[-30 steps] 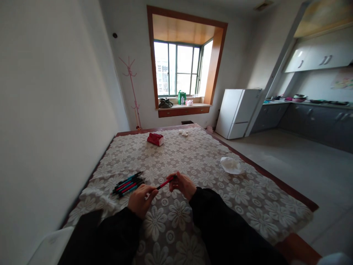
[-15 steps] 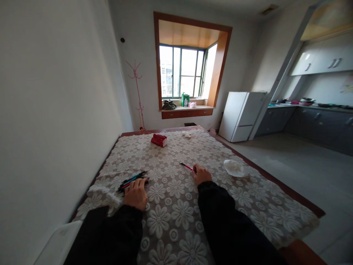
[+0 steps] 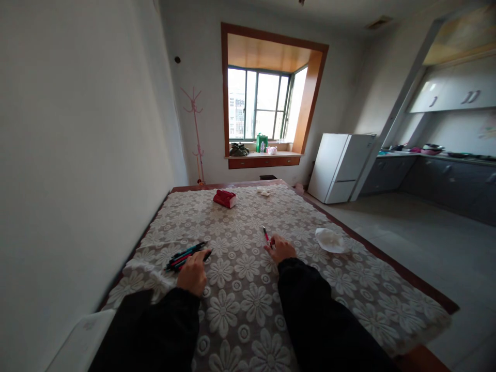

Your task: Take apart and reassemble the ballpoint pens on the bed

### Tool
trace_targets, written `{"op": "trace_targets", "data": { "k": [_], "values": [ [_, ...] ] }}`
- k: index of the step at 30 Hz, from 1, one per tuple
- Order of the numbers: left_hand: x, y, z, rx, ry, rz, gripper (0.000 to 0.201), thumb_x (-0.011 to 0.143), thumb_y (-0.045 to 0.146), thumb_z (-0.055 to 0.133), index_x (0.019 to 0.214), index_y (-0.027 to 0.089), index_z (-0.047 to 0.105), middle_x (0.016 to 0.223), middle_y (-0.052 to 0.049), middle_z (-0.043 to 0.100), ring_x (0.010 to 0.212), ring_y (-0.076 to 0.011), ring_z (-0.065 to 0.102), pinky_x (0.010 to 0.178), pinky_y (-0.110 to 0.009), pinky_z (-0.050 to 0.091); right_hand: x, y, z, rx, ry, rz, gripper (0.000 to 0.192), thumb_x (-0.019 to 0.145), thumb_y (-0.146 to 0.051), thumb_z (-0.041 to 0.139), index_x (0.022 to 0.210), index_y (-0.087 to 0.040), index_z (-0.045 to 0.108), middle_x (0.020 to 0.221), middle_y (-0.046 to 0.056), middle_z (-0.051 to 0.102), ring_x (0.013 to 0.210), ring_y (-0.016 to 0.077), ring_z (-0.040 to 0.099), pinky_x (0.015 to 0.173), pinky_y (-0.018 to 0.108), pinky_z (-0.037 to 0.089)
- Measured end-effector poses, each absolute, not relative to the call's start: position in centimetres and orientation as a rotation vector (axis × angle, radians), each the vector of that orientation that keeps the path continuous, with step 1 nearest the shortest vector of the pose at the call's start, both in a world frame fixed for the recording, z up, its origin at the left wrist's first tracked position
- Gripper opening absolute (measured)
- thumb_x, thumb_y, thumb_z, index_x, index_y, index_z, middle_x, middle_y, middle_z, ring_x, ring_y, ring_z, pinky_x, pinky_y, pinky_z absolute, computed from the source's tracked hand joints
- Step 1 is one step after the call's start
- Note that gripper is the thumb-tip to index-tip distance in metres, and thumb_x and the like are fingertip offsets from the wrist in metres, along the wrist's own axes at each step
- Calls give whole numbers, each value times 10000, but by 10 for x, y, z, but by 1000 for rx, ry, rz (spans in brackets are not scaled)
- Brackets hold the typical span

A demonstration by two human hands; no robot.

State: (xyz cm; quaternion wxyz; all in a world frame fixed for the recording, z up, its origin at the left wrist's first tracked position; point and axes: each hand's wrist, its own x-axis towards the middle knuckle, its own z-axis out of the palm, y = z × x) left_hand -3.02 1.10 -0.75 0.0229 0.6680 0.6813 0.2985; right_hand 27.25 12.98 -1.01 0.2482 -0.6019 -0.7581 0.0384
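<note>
My right hand [image 3: 282, 249] is closed on a pink pen with a dark end [image 3: 266, 235], close to the tablecloth; the pen points away from me. My left hand [image 3: 194, 271] rests low beside a small pile of pens [image 3: 184, 257], some dark, some blue and one pink. Its fingers are drawn together around a dark pen [image 3: 208, 254], whose end sticks out past the fingertips. The rest of that pen is hidden under the hand.
A flowered tablecloth [image 3: 248, 305] covers the table. Towards its far end lie a red packet [image 3: 225, 199] and a small pale scrap [image 3: 264, 192]. A crumpled white tissue [image 3: 330, 240] lies to the right. The wall [image 3: 96, 155] borders the left side.
My right hand has turned the pink pen from slanting left to pointing more straight ahead. My left hand's spread fingers have drawn together at the pile's right side.
</note>
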Motion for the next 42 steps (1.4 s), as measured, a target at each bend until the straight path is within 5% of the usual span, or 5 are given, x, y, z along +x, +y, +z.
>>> {"op": "trace_targets", "data": {
  "k": [6,12,17,21,42],
  "values": [
    [-14,8,3,1673,1710,1423,513,835,260,523,1339,222,434,1114,-91,631,846,-171,631,700,-296,548,257,112,4,-1028,-2191,168,174,902,-302,493,790,-199,576,738,29,600,730,163,539,758,288,386],
    [0,6,3,1259,1394,1675,439,686,425,709,1032,208,549,918,-8,573,754,-154,637,580,-301,610,237,90,6,-651,-2395,404,191,886,-376,566,950,-203,617,830,50,643,814,193,562,768,316,421],
    [1,7,-2,1231,1422,1509,418,626,506,750,790,168,567,737,1,619,703,-195,675,578,-335,628,228,85,-3,-608,-2483,479,287,836,-371,645,1070,-209,606,921,57,671,861,207,583,789,327,428],
    [-1,6,-3,1375,1468,1349,372,649,485,745,787,161,626,740,-26,679,680,-201,687,545,-297,601,228,86,-6,-720,-2485,410,118,872,-251,561,953,-210,636,814,47,661,778,190,575,732,310,416],
    [-9,5,-8,2270,1659,1040,183,853,363,574,939,237,674,814,-35,691,714,-155,645,595,-235,514,226,78,-2,-840,-2581,296,174,927,-273,463,842,-198,594,788,36,661,696,156,583,635,255,370]
  ]
}}
